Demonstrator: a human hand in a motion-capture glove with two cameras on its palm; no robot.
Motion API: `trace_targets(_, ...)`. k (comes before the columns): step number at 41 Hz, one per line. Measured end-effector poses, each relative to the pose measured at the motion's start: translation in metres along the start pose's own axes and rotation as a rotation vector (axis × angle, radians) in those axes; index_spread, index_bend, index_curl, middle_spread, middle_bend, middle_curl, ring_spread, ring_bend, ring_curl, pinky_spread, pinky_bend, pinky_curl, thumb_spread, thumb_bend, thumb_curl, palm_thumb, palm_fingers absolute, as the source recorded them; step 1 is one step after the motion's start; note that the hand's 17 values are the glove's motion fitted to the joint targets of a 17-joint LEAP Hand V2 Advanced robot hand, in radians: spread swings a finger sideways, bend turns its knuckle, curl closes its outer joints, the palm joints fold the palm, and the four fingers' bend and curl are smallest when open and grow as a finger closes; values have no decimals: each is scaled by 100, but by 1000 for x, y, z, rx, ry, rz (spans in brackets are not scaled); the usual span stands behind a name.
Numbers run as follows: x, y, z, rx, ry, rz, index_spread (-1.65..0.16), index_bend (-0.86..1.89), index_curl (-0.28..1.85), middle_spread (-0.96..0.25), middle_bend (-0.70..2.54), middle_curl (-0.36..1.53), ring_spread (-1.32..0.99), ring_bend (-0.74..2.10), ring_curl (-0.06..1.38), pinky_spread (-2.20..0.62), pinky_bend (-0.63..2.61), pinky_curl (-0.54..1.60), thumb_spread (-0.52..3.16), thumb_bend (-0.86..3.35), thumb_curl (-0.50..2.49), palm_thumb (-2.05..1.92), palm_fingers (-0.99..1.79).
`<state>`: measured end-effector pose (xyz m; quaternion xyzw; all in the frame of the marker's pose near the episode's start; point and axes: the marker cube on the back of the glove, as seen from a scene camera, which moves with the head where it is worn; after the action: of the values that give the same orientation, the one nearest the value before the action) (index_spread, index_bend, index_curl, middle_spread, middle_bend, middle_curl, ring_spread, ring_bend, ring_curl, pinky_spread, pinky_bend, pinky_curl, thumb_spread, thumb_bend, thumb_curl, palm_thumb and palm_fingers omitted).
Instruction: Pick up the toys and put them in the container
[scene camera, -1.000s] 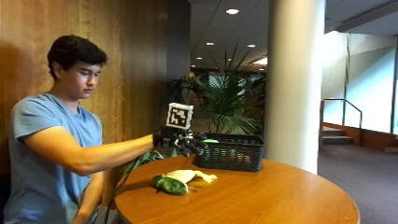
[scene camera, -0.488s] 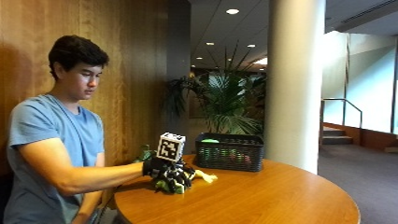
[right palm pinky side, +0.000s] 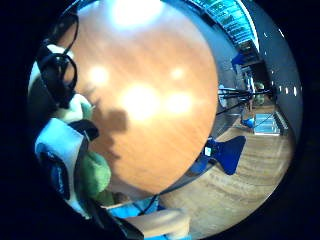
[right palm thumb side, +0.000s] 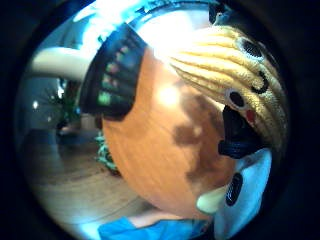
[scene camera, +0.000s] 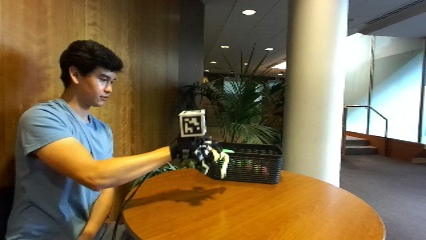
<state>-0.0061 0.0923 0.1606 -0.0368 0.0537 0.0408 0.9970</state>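
Up off the counter (scene camera: 266, 210) goes the gloved right hand (scene camera: 196, 152), its grip clenched around two plush toys: a yellow ribbed toy (right palm thumb side: 235, 70) with a stitched face and a green toy (right palm pinky side: 92, 175). The yellow one hangs lengthwise, pointing down, just beside the black basket (scene camera: 256, 162) at the counter's far edge.

A seated person's gloved right hand (scene camera: 200, 152) holds soft toys (scene camera: 218, 162) in the air above the tabletop (scene camera: 266, 210), just in front of the basket (scene camera: 251, 162) standing at the tabletop's far edge. A potted palm (scene camera: 249, 112) and a pillar (scene camera: 316, 90) stand behind the basket.
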Motion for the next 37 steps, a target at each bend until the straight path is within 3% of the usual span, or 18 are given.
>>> trace_targets(4,-12,-30,-54,87,59,84,-32,2,-2,-20,85,61,-32,152,55,-37,143,38,160,29,35,49,69)
trace_targets(9,-49,-62,-117,143,-47,45,-32,3,-2,-24,89,64,-33,156,56,-39,144,39,160,33,36,54,69)
trace_targets(17,-114,-115,-165,183,-55,15,-32,3,-2,-28,91,66,-34,159,55,-40,144,40,162,39,37,58,68)
trace_targets(21,-145,-143,-173,167,-58,139,-32,4,-2,-30,92,67,-34,160,54,-40,144,40,162,41,37,58,68)
trace_targets(27,-194,-161,-172,150,-141,-77,-31,4,-2,-31,92,68,-34,160,53,-40,144,40,161,43,36,55,67)
trace_targets(37,-202,-189,-156,180,-260,-92,-30,3,-2,-32,93,69,-34,158,51,-39,144,40,160,39,30,38,58)
